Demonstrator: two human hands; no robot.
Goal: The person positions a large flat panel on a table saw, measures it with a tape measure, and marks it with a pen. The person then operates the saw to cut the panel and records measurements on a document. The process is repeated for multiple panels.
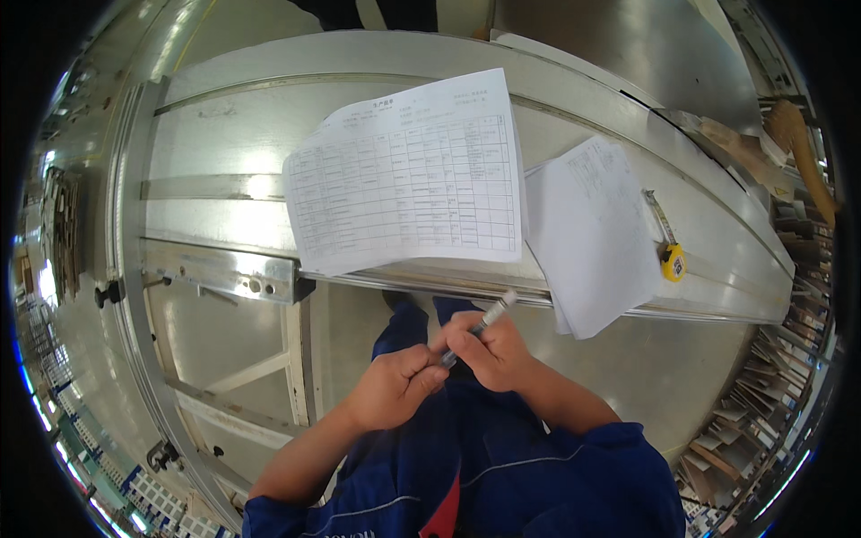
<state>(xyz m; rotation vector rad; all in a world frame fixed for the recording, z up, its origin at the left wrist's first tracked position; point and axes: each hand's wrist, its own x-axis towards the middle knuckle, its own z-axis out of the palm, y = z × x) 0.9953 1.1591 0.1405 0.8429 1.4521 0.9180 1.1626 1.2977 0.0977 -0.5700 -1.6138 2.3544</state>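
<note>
In front of my body, my right hand (494, 353) grips a pen (496, 311), which slants up and to the right past the fingers. My left hand (403, 389) is closed around the pen's lower end; the fingers of both hands meet there and hide part of it. Beyond the hands, a printed sheet with a table grid (410, 195) lies on the metal machine table (215, 144). To its right is a stack of papers (592, 249), whose lower corner hangs over the table's near edge. A yellow tape measure (672, 262) rests beside the stack, its blade partly pulled out.
An aluminium rail (131, 269) with black knobs runs down the left side, next to a pale frame (296, 363) below the table. Board offcuts (746, 410) are piled at the right. Dark-clad legs of a person (407, 15) show beyond the far edge.
</note>
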